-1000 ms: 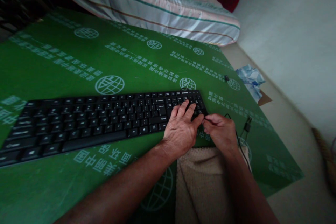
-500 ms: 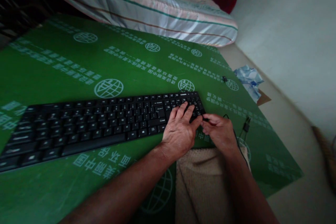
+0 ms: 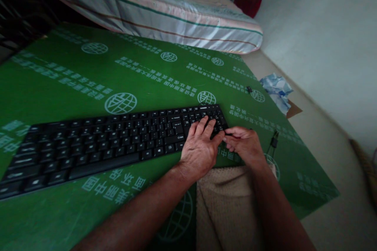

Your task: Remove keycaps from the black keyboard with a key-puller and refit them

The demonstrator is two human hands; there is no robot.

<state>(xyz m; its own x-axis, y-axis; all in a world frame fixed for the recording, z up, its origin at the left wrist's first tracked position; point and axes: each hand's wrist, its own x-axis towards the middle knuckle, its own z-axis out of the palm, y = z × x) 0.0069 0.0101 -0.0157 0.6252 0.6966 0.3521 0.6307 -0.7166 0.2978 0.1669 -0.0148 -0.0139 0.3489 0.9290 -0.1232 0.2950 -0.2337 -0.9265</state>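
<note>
This looks like a bedroom in a home: a bed (image 3: 176, 15) with a striped, shiny cover stretches across much of the frame's top. A pale wall (image 3: 321, 27) fills the upper right, meeting a beige floor (image 3: 324, 141) below.

Keyboard (image 3: 118, 141): laid on the tabletop (image 3: 165, 86), its right end partly covered by the left hand (image 3: 202, 145)
Right hand (image 3: 244, 143): placed just beside that end
Bed (image 3: 165, 17): set behind the tabletop
Floor (image 3: 326, 149): seen between tabletop and wall (image 3: 318, 35)
</note>
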